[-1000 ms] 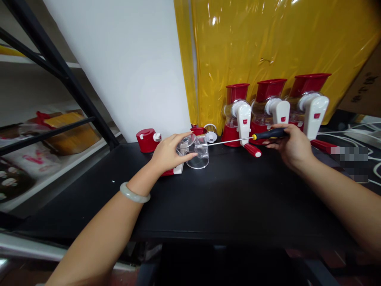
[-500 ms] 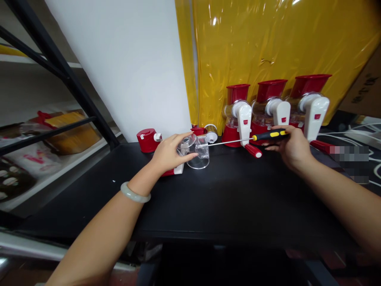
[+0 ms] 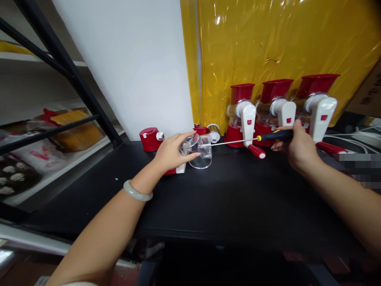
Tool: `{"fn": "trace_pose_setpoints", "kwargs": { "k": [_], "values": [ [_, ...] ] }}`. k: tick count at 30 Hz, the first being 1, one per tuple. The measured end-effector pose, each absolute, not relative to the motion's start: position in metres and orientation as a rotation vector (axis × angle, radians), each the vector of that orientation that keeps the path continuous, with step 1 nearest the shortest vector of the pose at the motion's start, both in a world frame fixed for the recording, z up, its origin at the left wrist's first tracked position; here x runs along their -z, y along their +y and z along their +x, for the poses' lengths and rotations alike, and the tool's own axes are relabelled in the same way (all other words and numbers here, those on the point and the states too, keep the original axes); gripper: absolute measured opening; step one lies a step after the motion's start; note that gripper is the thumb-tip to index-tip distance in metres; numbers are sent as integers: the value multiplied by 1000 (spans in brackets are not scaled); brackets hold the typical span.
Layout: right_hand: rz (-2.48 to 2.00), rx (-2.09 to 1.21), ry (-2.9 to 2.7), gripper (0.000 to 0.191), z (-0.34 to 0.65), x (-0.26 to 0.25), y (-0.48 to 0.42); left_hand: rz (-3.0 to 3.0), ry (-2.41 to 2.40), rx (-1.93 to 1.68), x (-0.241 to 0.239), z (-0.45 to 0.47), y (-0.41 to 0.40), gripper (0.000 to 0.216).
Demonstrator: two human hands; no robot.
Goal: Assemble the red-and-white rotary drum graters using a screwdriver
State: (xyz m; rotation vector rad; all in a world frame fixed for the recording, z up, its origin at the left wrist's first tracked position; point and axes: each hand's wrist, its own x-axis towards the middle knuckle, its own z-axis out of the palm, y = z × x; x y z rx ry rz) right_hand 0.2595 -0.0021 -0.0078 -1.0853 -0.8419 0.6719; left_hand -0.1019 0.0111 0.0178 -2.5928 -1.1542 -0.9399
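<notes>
My left hand (image 3: 172, 153) grips a clear plastic housing (image 3: 200, 151) that rests on the black table (image 3: 226, 198); a pale bangle circles that wrist. My right hand (image 3: 297, 147) is wrapped round the black and yellow handle of a screwdriver (image 3: 256, 139). The long metal shaft lies level and its tip reaches into the clear housing. A red and white part (image 3: 176, 171) lies under my left hand.
Three red and white rotary graters (image 3: 247, 115) stand in a row against yellow plastic sheeting. A red base (image 3: 149, 139) and a small metal drum (image 3: 212, 132) sit by the white wall. A black shelf frame (image 3: 59, 67) rises at left. White cables (image 3: 357, 137) lie at right.
The camera view has shifted slightly. My right hand has slid a little along the screwdriver handle, hiding more of its yellow. The left hand stays on the clear housing.
</notes>
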Motion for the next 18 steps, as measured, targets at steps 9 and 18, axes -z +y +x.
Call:
{"fn": "trace_pose_setpoints", "kwargs": {
  "k": [9,18],
  "values": [
    [-1045,-715,-744,29,259,5,-6,-2581,-1153,943,-17,-102,11,67],
    [-1001,-610,-931,26,261,10,-2,-2581,-1155,932,-17,-102,11,68]
  ]
}}
